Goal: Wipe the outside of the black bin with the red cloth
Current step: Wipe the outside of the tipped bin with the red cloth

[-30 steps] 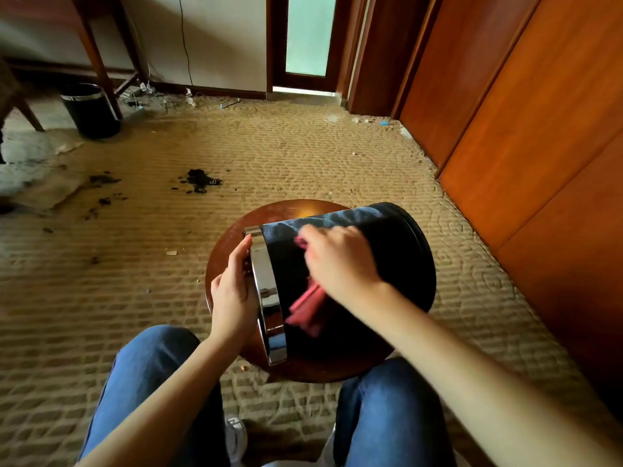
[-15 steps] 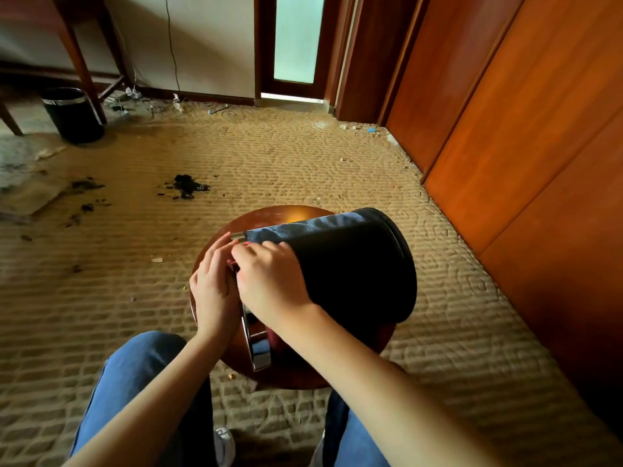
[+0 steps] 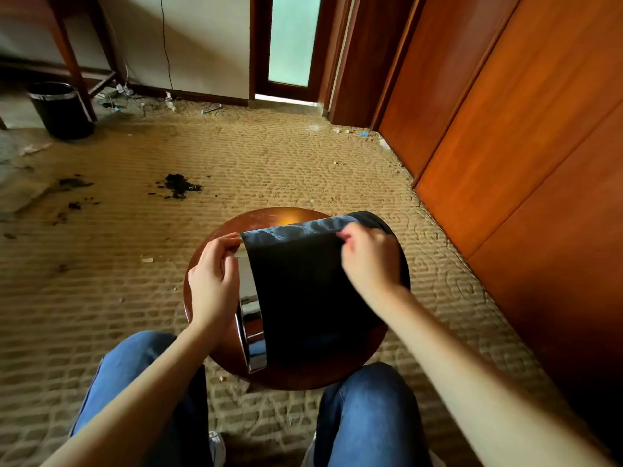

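The black bin (image 3: 296,291) lies on its side on a round wooden stool (image 3: 259,220), its chrome rim (image 3: 251,318) facing left. My left hand (image 3: 212,281) grips the rim near its top, fingers curled over the edge. Near the bin's base end, my right hand (image 3: 371,261) rests on the upper side with its fingers curled. The red cloth (image 3: 341,236) is bunched under that hand, so only a sliver shows at the fingertips.
My knees in blue jeans flank the stool at the bottom. Patterned carpet holds dark debris (image 3: 178,187) ahead on the left. A second black bin (image 3: 60,109) stands far left by a table leg. Wooden panels (image 3: 505,129) line the right side.
My right hand with the cloth has slid along the top of the bin from the chrome rim end to the base end. My left hand stayed at the rim.
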`<state>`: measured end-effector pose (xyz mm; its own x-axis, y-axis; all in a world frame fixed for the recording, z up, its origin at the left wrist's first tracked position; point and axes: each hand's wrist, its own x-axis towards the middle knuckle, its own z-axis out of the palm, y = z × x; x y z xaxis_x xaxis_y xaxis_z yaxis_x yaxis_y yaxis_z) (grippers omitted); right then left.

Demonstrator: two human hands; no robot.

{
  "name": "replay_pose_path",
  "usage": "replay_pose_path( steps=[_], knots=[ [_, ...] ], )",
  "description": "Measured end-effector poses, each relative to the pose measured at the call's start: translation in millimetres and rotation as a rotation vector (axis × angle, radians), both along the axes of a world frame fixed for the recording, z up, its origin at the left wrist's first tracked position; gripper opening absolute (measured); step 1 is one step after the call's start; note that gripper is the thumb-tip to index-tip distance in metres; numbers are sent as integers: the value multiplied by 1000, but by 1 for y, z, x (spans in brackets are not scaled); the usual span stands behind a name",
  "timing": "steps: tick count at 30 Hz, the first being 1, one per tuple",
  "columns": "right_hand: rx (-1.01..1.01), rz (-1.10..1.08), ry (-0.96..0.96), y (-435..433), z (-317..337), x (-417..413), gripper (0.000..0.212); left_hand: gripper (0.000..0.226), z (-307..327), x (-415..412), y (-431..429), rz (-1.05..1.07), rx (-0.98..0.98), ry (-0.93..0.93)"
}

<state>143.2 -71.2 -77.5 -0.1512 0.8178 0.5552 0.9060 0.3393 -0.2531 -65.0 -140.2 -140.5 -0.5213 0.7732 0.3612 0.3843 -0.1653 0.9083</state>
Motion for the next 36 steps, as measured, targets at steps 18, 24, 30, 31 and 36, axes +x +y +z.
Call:
replay_pose_path(
  steps=[18, 24, 30, 31, 36],
  knots=[
    [-38, 7, -132, -3, 8, 28, 18, 35, -5, 4, -10, -37, 68, 94],
    [77, 412, -74, -65, -11, -86, 12, 35, -4, 3, -9, -31, 65, 127],
    [174, 400, -167, -37, -16, -46, 28, 41, 0, -7, -14, -28, -72, 315],
    [168, 340, -180, -25, -14, -23, 32, 41, 0, -6, -15, -31, -77, 319],
    [48, 57, -197, 6, 1, 77, 27, 30, 7, 1, -13, -16, -100, 215]
  ],
)
